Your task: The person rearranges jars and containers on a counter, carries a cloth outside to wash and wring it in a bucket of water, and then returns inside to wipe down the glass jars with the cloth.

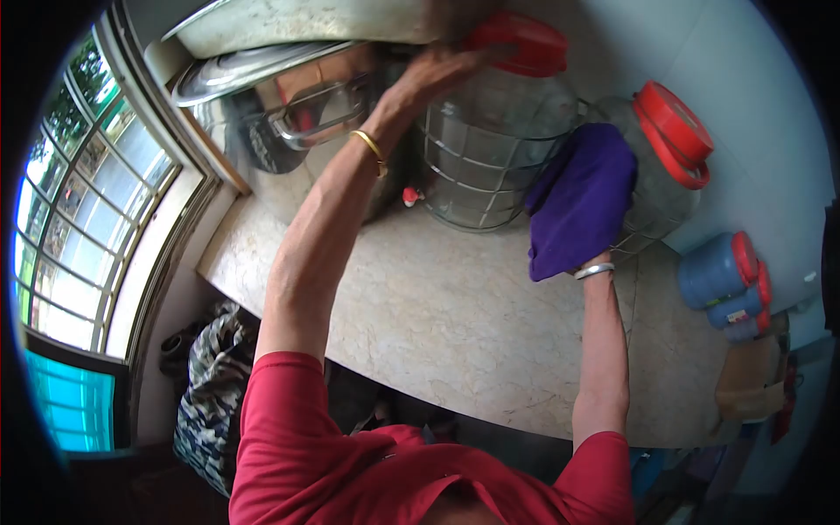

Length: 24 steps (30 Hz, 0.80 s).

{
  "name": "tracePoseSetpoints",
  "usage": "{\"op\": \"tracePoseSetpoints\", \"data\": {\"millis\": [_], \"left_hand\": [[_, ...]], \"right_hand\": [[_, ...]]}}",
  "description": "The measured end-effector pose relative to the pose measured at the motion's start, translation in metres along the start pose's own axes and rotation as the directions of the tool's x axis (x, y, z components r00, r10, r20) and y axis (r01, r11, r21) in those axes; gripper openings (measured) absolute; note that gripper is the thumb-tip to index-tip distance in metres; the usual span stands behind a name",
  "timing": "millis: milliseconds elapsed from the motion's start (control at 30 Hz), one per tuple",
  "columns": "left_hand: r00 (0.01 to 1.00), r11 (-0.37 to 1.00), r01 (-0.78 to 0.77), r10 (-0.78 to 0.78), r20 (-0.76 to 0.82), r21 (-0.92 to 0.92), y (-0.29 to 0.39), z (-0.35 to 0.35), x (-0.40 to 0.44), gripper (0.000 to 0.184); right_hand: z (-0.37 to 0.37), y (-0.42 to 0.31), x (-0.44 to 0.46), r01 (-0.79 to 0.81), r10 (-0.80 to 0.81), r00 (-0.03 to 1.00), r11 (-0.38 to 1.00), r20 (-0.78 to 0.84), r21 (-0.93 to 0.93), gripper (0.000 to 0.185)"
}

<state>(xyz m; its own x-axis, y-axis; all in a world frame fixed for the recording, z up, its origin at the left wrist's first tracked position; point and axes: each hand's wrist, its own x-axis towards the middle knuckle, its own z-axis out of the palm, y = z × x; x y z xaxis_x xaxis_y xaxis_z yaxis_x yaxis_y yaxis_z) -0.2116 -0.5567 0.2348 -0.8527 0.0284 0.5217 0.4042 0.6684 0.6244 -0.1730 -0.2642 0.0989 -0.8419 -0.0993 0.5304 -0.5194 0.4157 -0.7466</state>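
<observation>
My left hand [451,70] reaches up to a large clear jar [490,131] with a red lid [529,44]; its fingers are blurred against the lid's left side, so their grip cannot be made out. The jar stands in a wire frame [499,166]. A purple cloth [586,197] covers most of my right hand [598,261], which holds it between this jar and a second clear jar [656,197]. That second jar has a red lid [674,122] and leans in view toward the wall.
A big steel pot [319,101] stands at the upper left under a metal pan [289,26]. Blue jars [717,271] with red lids and a cardboard box [750,376] are at the right. A barred window [87,201] is left of the stone counter [455,324].
</observation>
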Motion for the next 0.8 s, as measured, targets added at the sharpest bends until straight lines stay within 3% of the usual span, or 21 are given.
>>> {"op": "tracePoseSetpoints", "data": {"millis": [33,100,133,167,200,233,300,333,367,433,500,567,667,800], "left_hand": [[0.998,0.990,0.068,-0.070,-0.007,-0.124,0.003,-0.001,-0.001,0.072],[0.996,0.985,-0.071,0.080,0.051,-0.157,0.013,-0.010,-0.003,0.057],[0.979,0.985,-0.011,0.045,0.198,-0.171,0.016,-0.014,-0.004,0.054],[0.977,0.984,-0.020,0.057,0.207,-0.176,0.006,-0.011,0.001,0.054],[0.971,0.866,-0.028,0.142,0.192,-0.499,-0.013,-0.003,0.008,0.061],[0.969,0.722,0.028,0.150,0.197,-0.692,-0.015,-0.002,0.008,0.064],[0.964,0.299,0.150,0.167,0.206,-0.942,-0.018,0.000,0.009,0.070],[0.967,0.211,0.155,0.167,0.192,-0.965,-0.018,0.001,0.006,0.072],[0.974,0.252,0.133,0.145,0.174,-0.959,-0.017,0.003,0.005,0.074],[0.989,0.491,0.063,0.087,0.121,-0.869,-0.010,0.003,0.002,0.077],[0.998,0.767,0.018,0.027,0.060,-0.642,-0.003,0.004,-0.006,0.081],[1.000,0.914,0.013,-0.014,-0.001,-0.407,0.006,0.004,-0.009,0.084],[0.995,0.988,0.053,-0.064,-0.075,-0.148,0.018,0.008,-0.014,0.090],[0.975,0.982,0.161,-0.142,-0.170,0.100,0.036,0.018,-0.023,0.097]], "right_hand": [[0.000,-0.001,-0.001,-0.004,0.004,1.000,1.000,0.008,-0.003,0.051],[-0.001,-0.001,-0.003,-0.019,0.019,0.999,1.000,0.030,-0.006,0.051],[-0.001,-0.001,-0.004,-0.026,0.027,0.999,1.000,0.043,-0.010,0.051],[-0.004,0.002,-0.005,-0.034,0.035,0.998,0.999,0.052,-0.016,0.051],[-0.007,0.002,-0.006,-0.040,0.041,0.997,0.999,0.060,-0.018,0.051],[-0.008,0.003,-0.008,-0.045,0.047,0.997,0.999,0.069,-0.024,0.050],[-0.014,0.004,-0.011,-0.058,0.060,0.996,0.998,0.071,-0.035,0.050],[-0.020,0.004,-0.013,-0.061,0.065,0.995,0.997,0.073,-0.044,0.050],[-0.026,0.004,-0.015,-0.065,0.068,0.995,0.997,0.069,-0.050,0.050],[-0.042,0.002,-0.017,-0.064,0.068,0.996,0.996,0.054,-0.069,0.050],[-0.056,0.000,-0.016,-0.060,0.063,0.997,0.995,0.037,-0.080,0.049],[-0.070,-0.001,-0.016,-0.058,0.061,0.998,0.994,0.022,-0.094,0.049],[-0.080,-0.005,-0.021,-0.048,0.049,0.999,0.993,0.006,-0.110,0.049],[-0.081,-0.009,-0.023,-0.023,0.020,1.000,0.990,-0.024,-0.138,0.048]]}}
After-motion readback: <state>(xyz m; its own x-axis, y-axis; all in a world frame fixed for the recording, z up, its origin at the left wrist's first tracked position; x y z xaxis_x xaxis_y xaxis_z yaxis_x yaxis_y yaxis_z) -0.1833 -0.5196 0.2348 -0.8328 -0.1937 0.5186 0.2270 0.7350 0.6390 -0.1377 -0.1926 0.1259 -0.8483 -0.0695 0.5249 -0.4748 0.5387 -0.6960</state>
